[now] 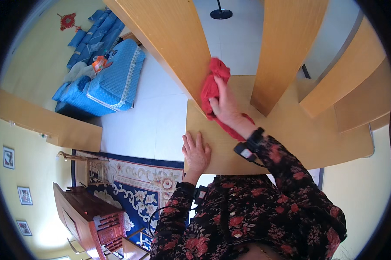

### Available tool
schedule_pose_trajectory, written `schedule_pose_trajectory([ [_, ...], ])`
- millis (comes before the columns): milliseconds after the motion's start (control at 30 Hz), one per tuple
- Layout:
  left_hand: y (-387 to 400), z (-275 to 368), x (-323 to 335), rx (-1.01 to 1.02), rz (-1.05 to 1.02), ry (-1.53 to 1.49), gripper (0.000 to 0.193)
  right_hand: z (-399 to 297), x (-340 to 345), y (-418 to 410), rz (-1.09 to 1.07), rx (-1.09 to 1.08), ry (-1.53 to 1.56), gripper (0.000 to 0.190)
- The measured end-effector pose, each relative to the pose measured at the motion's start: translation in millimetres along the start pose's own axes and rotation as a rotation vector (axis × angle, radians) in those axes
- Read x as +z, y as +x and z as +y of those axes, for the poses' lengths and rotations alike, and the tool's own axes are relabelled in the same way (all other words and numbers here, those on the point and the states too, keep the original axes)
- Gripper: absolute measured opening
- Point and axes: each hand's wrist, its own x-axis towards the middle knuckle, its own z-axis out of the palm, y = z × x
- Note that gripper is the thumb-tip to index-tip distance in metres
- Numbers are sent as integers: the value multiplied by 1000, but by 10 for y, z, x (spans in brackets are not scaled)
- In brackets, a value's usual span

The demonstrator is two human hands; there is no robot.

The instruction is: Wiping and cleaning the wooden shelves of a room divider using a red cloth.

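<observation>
A red cloth (214,86) is bunched under my right hand (226,105), whose fingers grip it against the side of a light wooden upright (179,42). A loose tail of the cloth trails down beneath my right wrist. My left hand (196,154) lies flat with fingers spread on the left part of a wooden shelf board (228,156), near its edge, and holds nothing. Both wrists carry black straps with small devices. The lower end of the upright meets the board just left of the cloth.
More wooden uprights (280,58) rise from the board on the right. Beyond the board's left edge are a white tiled floor (163,113), a blue-covered sofa (114,78) and a patterned carpet (140,188). Dark wooden furniture (91,214) stands lower left. A round black stand base (221,14) sits on the far floor.
</observation>
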Motion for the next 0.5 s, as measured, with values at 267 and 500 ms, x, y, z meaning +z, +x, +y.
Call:
schedule_pose_trajectory([
  [267, 48, -19, 54, 0, 3, 56, 54, 144, 416, -781, -400, 263, -595, 60],
  [500, -15, -64, 126, 13, -9, 11, 57, 79, 310, -688, -679, 108, -283, 35],
])
